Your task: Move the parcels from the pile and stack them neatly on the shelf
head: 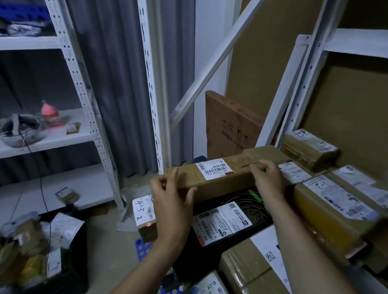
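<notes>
A person's left hand point(170, 206) grips the near left end of a long brown cardboard box point(218, 180) while the right hand point(270, 180) holds its top farther right. The box lies across a black parcel with a white shipping label point(228, 219). Tape-wrapped brown parcels point(334, 207) crowd the right; white metal shelving point(71, 135) stands left.

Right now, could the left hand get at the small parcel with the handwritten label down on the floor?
Probably, but not while busy: the left hand grips the long box. The small parcel lies uncovered on the floor below it.
</notes>
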